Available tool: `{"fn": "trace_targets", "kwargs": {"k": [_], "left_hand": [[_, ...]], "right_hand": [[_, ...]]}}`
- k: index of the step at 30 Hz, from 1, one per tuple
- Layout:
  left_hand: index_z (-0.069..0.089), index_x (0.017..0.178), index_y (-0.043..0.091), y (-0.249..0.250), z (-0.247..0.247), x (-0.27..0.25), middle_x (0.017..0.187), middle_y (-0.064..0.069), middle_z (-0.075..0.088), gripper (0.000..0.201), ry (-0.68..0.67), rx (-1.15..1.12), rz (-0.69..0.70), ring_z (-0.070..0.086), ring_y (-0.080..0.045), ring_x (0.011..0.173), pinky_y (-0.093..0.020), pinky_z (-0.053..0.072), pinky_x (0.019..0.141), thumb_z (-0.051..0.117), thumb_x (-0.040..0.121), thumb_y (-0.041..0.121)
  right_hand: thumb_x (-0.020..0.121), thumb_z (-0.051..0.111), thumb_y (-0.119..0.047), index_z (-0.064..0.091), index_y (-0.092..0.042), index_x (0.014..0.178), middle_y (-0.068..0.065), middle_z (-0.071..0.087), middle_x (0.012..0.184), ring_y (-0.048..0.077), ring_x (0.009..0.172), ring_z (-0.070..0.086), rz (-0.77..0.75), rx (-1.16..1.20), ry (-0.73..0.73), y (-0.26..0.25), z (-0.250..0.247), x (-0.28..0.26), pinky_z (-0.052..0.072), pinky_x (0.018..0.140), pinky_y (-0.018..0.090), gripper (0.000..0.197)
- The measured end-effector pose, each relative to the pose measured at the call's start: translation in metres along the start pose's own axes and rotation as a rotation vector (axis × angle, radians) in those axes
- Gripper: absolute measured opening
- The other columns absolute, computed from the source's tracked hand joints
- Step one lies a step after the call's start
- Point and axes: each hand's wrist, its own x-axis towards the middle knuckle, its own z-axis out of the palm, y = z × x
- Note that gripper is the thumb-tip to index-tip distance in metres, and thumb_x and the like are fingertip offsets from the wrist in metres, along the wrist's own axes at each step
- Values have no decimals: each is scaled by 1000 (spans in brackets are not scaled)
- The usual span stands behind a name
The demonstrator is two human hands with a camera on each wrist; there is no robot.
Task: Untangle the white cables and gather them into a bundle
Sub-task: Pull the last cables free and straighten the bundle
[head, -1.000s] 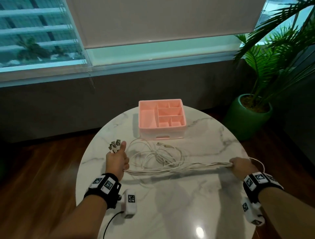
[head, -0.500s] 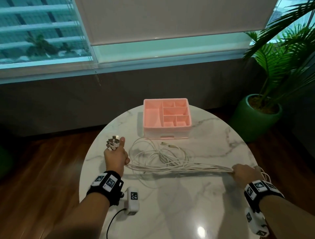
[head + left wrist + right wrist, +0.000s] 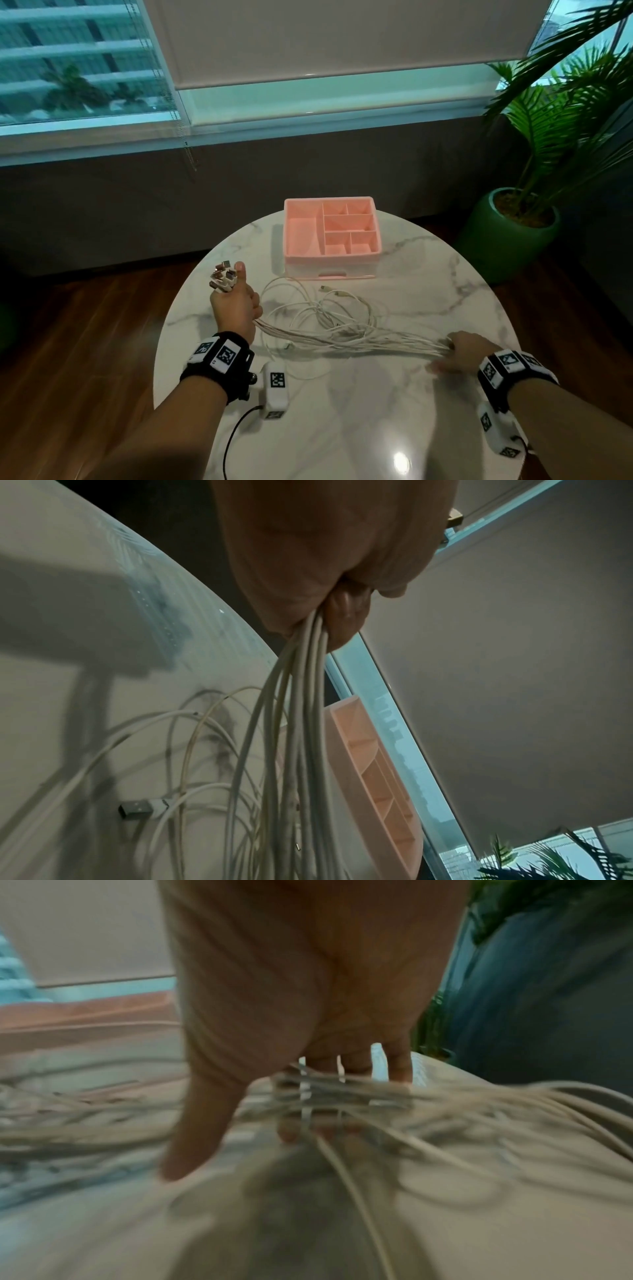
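Observation:
Several white cables (image 3: pixel 342 339) lie in loose loops on the round marble table (image 3: pixel 342 428) and run as one taut strand between my hands. My left hand (image 3: pixel 236 305) grips one end of the strand in a fist, thumb up, with the USB plugs (image 3: pixel 224 279) sticking out above it. The left wrist view shows the cables (image 3: pixel 301 723) hanging from that left hand (image 3: pixel 325 561). My right hand (image 3: pixel 459 353) lies palm down on the strand near the table's right edge. In the blurred right wrist view its fingers (image 3: pixel 397 1066) are spread and fairly straight, with the cables (image 3: pixel 479 1104) crossing them.
A pink compartment organizer (image 3: pixel 332 236) stands at the table's far side, just beyond the cable loops. One loose USB plug (image 3: pixel 137 808) lies on the marble. A green potted palm (image 3: pixel 507 236) stands on the floor at the right. Wooden floor surrounds the table.
My right hand has slid along the strand toward the table's right edge and gone from a closed fist to a flatter, spread hand. The left hand has kept its grip.

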Motion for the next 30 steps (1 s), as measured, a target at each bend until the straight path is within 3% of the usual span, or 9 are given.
{"fn": "trace_targets", "kwargs": {"k": [2,4,9,13,15,16,18,23,30], "left_hand": [[40,69,20,0,1,0,47,6,34,42,-2,14,-6,26,-8,37,-18,18,38,66,98,35],[42,69,21,-1,1,1,51,5,34,40,-16,32,-17,25,-8,38,-18,17,38,65,98,34],[46,70,22,-6,-5,1,52,5,33,35,-107,48,-48,24,-8,38,-18,17,39,65,99,31],[42,68,21,-10,-12,-2,52,5,32,40,-158,93,-70,23,-8,38,-17,16,38,66,98,31],[42,67,21,-9,-15,-4,53,4,32,41,-151,101,-78,24,-8,37,-17,16,38,67,98,31],[43,67,21,-8,-16,-5,53,4,33,40,-145,104,-83,24,-8,38,-17,16,38,67,97,31],[45,68,21,-7,-17,-6,53,4,33,39,-147,111,-96,25,-8,39,-18,16,38,68,97,32],[41,70,20,-5,-11,-10,56,4,30,39,-238,114,-105,24,-8,40,-18,17,37,67,97,29],[49,76,17,12,10,-18,61,2,36,28,-370,-118,-210,27,-6,43,-17,21,35,64,99,21]], "right_hand": [[49,75,-81,56,-28,115,-7,62,114,15,103,61,-113,94,6,-18,-10,2,50,94,34,87],[50,72,-84,56,-28,123,-7,62,119,13,102,61,-207,151,45,-40,-24,4,49,91,33,94],[88,64,-57,56,-23,126,2,64,113,16,96,61,-307,319,200,-102,-41,11,49,88,33,52],[100,54,-33,50,-12,140,9,61,128,25,113,60,-303,441,161,-143,-32,19,46,98,33,45],[99,56,-28,62,-10,126,9,67,116,29,109,64,-307,471,130,-155,-23,23,48,97,35,33],[97,58,-25,69,-10,107,8,71,100,29,97,68,-318,496,128,-159,-20,24,51,92,37,21],[98,59,-23,69,-9,76,6,68,69,25,72,67,-344,575,173,-167,-26,22,53,79,36,27],[102,52,-15,69,-14,89,4,56,62,19,58,55,-503,1058,276,-206,-80,-13,50,59,29,22],[100,57,-9,72,-10,101,-3,56,59,12,55,50,-799,1026,222,-243,-108,-67,46,54,25,15]]}}
